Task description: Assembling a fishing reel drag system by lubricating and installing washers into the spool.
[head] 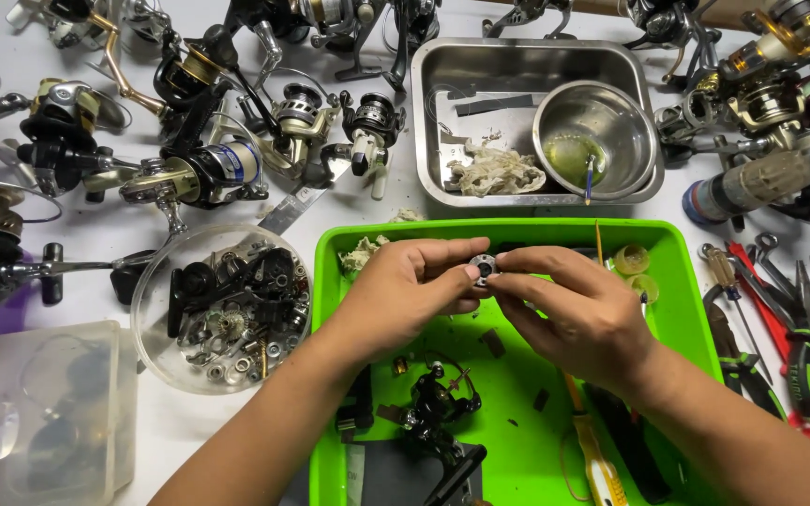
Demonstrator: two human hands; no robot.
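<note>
Both hands are pinching a small round metal part (484, 269) over the green tray (677, 281): left hand (405, 290) steadying, right hand (574, 309) working (keep it low, so nothing is dropping outside).

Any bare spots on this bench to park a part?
Free: white table strip between the reels and the round parts bowl; green tray floor between the left hand and right hand; steel tray floor at its upper left. Crowded: top edge and left side with reels, right side with pliers.
</note>
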